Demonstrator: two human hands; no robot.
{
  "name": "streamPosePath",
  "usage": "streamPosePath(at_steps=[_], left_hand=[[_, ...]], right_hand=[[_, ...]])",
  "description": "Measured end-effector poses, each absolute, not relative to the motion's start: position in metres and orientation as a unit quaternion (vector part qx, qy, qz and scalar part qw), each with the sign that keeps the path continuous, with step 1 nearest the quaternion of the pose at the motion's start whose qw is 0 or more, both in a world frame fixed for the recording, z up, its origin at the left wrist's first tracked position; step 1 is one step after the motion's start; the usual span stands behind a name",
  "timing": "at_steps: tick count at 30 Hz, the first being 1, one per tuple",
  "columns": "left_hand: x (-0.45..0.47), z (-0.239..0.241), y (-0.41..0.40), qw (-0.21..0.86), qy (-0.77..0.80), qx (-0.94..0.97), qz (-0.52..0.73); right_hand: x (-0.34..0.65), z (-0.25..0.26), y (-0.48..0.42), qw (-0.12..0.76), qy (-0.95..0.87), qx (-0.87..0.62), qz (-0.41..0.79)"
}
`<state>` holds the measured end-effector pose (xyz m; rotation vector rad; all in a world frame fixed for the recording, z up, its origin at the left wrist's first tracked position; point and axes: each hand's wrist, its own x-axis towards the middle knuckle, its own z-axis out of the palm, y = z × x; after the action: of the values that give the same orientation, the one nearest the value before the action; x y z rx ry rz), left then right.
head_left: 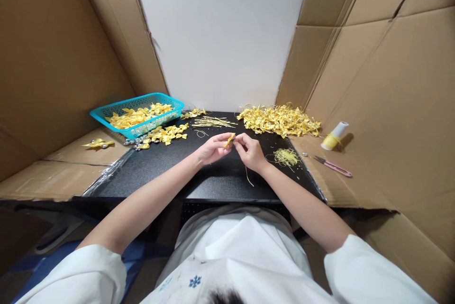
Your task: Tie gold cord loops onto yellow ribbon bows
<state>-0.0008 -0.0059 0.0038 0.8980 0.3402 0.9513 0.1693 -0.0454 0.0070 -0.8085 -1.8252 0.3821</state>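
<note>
My left hand (pixel 212 148) and my right hand (pixel 250 151) meet over the middle of the black table (pixel 159 171). Both pinch a small yellow ribbon piece (pixel 230 139) between their fingertips. A thin yellow thread (pixel 249 176) hangs down from under my right hand onto the table. Behind the hands lies a bundle of cut yellow threads (pixel 213 122).
A turquoise basket (pixel 137 114) with yellow bows stands back left, loose bows (pixel 167 134) beside it. A heap of yellow ribbon pieces (pixel 279 120) lies back right. A thread tangle (pixel 286 156), a thread spool (pixel 334 136) and pink scissors (pixel 332 166) are at right. Cardboard walls enclose both sides.
</note>
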Motion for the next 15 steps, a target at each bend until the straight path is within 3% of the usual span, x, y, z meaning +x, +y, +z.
streamPosePath(at_steps=[9,15], left_hand=[[-0.0018,0.0048,-0.0063,0.768,0.168,0.422,0.451],[0.003,0.0069,-0.0086,0.735,0.19,0.451,0.469]], right_hand=[[0.1722,0.0067,-0.0445,0.516,-0.769,-0.347,0.148],[0.1682,0.0036,-0.0406,0.522,-0.756,-0.338,0.203]])
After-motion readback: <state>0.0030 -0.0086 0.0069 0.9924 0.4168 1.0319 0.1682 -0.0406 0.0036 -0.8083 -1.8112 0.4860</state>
